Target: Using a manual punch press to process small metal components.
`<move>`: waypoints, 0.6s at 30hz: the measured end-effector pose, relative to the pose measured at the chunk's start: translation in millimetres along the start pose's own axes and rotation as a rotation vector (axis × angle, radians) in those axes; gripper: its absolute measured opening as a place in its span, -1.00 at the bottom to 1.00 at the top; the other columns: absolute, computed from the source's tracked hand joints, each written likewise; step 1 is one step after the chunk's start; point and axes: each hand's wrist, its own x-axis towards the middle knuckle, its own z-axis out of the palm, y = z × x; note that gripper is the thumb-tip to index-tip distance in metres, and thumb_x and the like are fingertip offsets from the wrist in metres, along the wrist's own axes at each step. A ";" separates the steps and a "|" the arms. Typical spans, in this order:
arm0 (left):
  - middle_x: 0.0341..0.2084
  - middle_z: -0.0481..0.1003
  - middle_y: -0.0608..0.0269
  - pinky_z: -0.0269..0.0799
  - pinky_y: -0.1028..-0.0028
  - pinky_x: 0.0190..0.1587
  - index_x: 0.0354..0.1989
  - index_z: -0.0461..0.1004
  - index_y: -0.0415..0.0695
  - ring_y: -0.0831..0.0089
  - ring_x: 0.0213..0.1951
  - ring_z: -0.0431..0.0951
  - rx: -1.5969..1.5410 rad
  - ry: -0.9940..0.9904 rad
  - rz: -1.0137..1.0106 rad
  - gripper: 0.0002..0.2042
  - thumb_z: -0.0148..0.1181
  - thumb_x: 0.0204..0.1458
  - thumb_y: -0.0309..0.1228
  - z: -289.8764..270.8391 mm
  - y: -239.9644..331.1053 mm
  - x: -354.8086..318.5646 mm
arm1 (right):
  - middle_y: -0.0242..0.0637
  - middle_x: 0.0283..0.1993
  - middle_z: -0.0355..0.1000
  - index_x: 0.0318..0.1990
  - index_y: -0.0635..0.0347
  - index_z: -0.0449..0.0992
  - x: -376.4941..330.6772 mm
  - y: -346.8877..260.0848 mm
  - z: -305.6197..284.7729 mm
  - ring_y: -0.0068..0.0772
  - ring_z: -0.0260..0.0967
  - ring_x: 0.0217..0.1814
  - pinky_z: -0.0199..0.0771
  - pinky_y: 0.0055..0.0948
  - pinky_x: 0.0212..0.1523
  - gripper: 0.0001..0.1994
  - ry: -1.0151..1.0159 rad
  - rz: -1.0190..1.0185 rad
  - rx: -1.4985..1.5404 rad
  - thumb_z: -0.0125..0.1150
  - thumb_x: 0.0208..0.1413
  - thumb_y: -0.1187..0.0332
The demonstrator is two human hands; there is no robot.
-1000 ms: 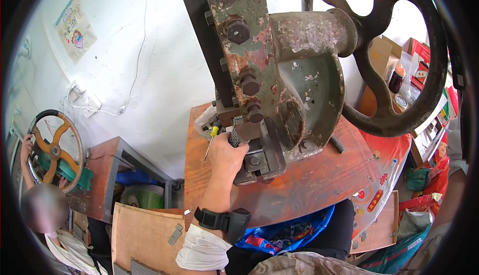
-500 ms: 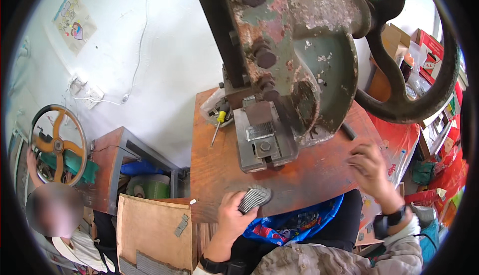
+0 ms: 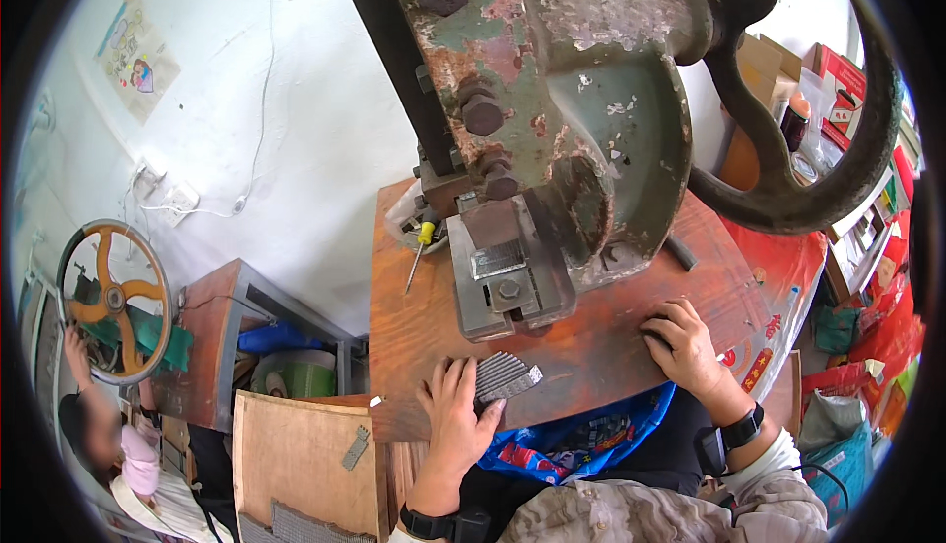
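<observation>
My left hand [image 3: 456, 415] grips a stack of thin grey metal strips [image 3: 506, 377] at the near left edge of the wooden table. The strips fan slightly, their ends facing right. My right hand [image 3: 682, 348] rests on the near right edge of the tabletop, fingers bent and a little apart, holding nothing that I can see. Between and beyond my hands stands a worn green hand press [image 3: 557, 119]. On its base, a metal die block [image 3: 512, 287] carries a bolt and a small ribbed metal piece [image 3: 499, 259].
A yellow-handled screwdriver [image 3: 422, 242] lies left of the press, and a dark rod [image 3: 680, 252] to its right. The big handwheel [image 3: 778, 203] overhangs at right. A blue bag [image 3: 581, 435] sits at my lap. Left are a wooden tray [image 3: 296, 454] with metal strips and another person [image 3: 138, 464].
My right hand has come down and inward onto the table edge. The strip stack has turned in my left hand and now lies lower, against the tabletop. My view has shifted slightly right.
</observation>
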 end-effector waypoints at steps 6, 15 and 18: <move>0.14 0.23 0.03 -0.18 -0.37 0.10 0.17 0.20 -0.24 -0.08 0.25 0.07 0.116 0.060 -0.037 -0.37 0.15 0.00 -0.08 11.5 6.5 5.3 | -0.16 -0.22 0.41 -0.35 0.25 0.53 2.2 -1.9 0.9 -0.08 0.33 -0.12 0.40 -0.24 -0.09 -0.82 0.006 -0.002 -0.011 0.25 -0.22 0.53; 0.19 0.20 0.09 -0.15 -0.37 0.08 0.20 0.19 -0.15 -0.06 0.24 0.08 0.192 0.016 -0.035 -0.41 0.10 0.03 -0.11 15.5 9.1 8.4 | -0.18 -0.22 0.42 -0.36 0.25 0.53 3.1 -3.6 1.3 -0.10 0.35 -0.13 0.40 -0.25 -0.09 -0.82 0.014 -0.015 -0.065 0.25 -0.23 0.52; 0.20 0.20 0.11 -0.13 -0.35 0.10 0.18 0.23 -0.15 -0.04 0.24 0.10 0.315 -0.028 0.080 -0.40 0.12 0.00 -0.09 12.3 14.1 7.1 | -0.18 -0.23 0.42 -0.36 0.25 0.53 1.5 -4.0 1.5 -0.10 0.35 -0.12 0.40 -0.25 -0.09 -0.82 0.030 -0.016 -0.077 0.25 -0.23 0.52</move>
